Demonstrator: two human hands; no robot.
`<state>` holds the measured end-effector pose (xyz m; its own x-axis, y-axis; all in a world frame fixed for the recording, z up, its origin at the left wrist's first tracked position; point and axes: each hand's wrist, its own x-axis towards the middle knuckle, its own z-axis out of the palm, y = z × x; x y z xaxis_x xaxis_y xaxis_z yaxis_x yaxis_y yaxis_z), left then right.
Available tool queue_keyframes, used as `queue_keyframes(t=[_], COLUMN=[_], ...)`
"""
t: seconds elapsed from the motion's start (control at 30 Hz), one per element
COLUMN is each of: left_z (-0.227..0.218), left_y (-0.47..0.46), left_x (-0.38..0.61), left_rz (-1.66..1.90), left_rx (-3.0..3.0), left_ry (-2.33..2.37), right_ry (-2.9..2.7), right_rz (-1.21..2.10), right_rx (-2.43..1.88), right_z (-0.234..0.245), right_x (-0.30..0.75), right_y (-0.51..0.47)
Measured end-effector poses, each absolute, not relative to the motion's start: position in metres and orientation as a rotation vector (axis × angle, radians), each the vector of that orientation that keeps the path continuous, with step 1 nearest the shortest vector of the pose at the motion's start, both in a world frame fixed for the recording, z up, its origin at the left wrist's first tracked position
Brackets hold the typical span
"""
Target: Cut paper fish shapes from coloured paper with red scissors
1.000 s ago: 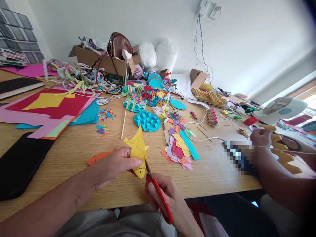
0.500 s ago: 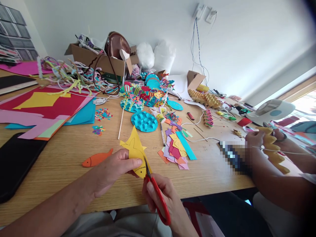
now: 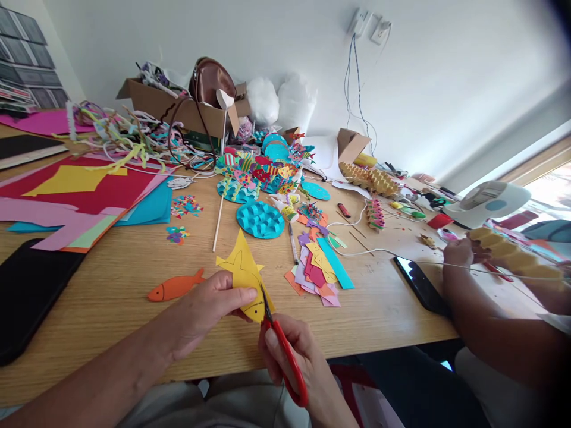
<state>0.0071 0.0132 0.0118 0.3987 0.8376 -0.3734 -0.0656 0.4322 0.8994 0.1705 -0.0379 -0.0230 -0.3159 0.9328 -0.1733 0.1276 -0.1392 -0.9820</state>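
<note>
My left hand [image 3: 218, 300] pinches a piece of yellow paper [image 3: 243, 270] between thumb and fingers. A fish outline with an eye and a gill line is drawn on it, the head end pointing toward me. In my right hand [image 3: 289, 345] is a pair of red-handled scissors [image 3: 292, 368]. Their blades lie along the right edge of the drawn fish, with a strip of yellow paper standing off beyond them. On the table left of the paper, close to my left wrist, lies an orange paper fish [image 3: 176, 285].
Paper scraps [image 3: 314, 267] and a turquoise scalloped disc [image 3: 260, 219] lie ahead. Coloured sheets [image 3: 102, 193] and a black flat object [image 3: 35, 297] are at left. A phone [image 3: 419, 285] lies at right, beside another person's arms [image 3: 486, 303] holding a yellow scalloped piece [image 3: 513, 252].
My hands, the paper and the scissors have barely moved. At right, the other person has turned and raised the yellow scalloped piece.
</note>
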Motion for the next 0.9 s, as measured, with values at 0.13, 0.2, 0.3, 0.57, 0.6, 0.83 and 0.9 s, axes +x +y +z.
queue_keyframes(t=[0.13,0.2,0.3,0.57,0.6,0.83,0.9], left_z=[0.0119,0.0126,0.0136,0.0128,0.0123,0.0103,0.0102], left_y=[0.0147,0.0159,0.0174,0.0176,0.0176,0.0173,0.0171], left_x=[0.0048,0.0037,0.002,-0.0009,-0.001,-0.0008,-0.0012], left_rz=[0.68,0.66,0.643,0.624,0.626,0.63,0.631], left_rx=[0.979,0.986,0.997,0.938,0.925,0.912,0.918], left_ry=[0.905,0.845,0.834,0.829,0.825,0.815,0.818], right_ry=[-1.494,-1.491,-1.473,-1.475,-1.469,-1.48,-1.485], right_rz=[1.5,1.502,1.533,1.553,1.565,1.554,1.553], right_rx=[-1.26,-1.262,-1.252,-1.243,-1.238,-1.267,-1.271], right_z=[-0.0242,-0.0251,-0.0264,-0.0272,-0.0269,-0.0232,-0.0225], right_x=[0.1721,0.1725,0.1732,0.1751,0.1751,0.1734,0.1732], right_y=[-0.039,-0.0397,-0.04,-0.0401,-0.0401,-0.0387,-0.0386])
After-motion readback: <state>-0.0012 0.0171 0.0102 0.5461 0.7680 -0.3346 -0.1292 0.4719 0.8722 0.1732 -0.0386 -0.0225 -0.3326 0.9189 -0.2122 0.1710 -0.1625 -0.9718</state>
